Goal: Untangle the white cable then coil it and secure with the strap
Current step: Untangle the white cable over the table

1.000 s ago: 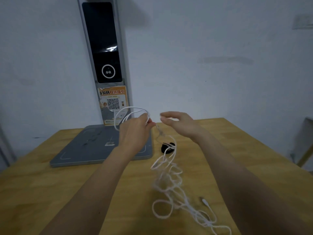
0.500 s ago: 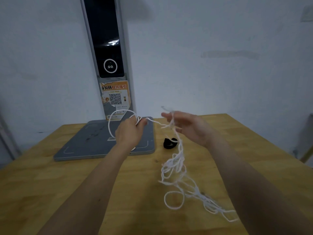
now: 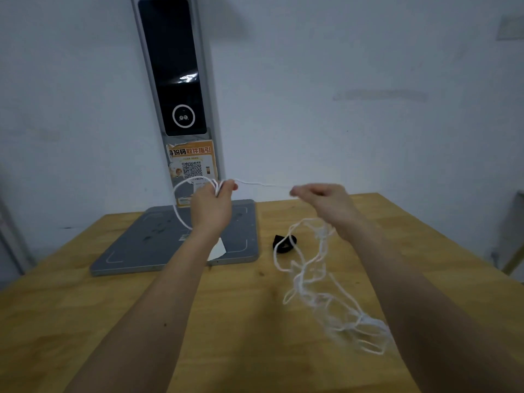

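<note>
A thin white cable is held up in the air above a wooden table, stretched between two bare hands. The left hand pinches the cable between thumb and curled fingers, and a round loop of it hangs out to the left of that hand. From the pinch, a taut, nearly level length runs right to the right hand, whose fingers are curled around the cable. Below the right hand, the remaining cable drops in a loose tangle of loops, and its lower part looks blurred just over the table near the right forearm.

A small black strap lies on the table between the two forearms, just left of the hanging tangle and apart from it.

Behind the left hand, a flat grey base sits on the table, with a tall grey column rising from it against the pale wall. The column carries a dark screen and, lower down, an orange sticker with a QR code.
</note>
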